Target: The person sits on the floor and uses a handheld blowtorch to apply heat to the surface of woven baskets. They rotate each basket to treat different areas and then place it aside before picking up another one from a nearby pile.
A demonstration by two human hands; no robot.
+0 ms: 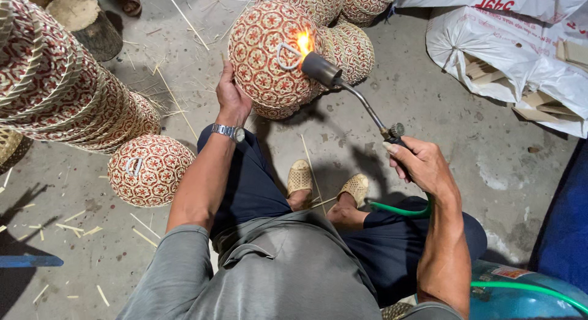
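Note:
My left hand (231, 94) grips the left side of a round woven basket (263, 56) with a red-and-cream star pattern, held up with its bottom toward me. My right hand (421, 164) holds the handle of a gas torch (343, 87). The torch's nozzle points at the basket and an orange flame (304, 42) licks its surface beside a small white loop. A green hose (401, 211) runs from the torch handle under my right wrist.
A tall leaning stack of the same baskets (55, 87) fills the left, with one basket (150, 169) lying on the concrete floor beside it. More baskets (349, 47) lie behind. White sacks (514, 50) sit at the top right, a blue gas cylinder (520, 292) at the lower right.

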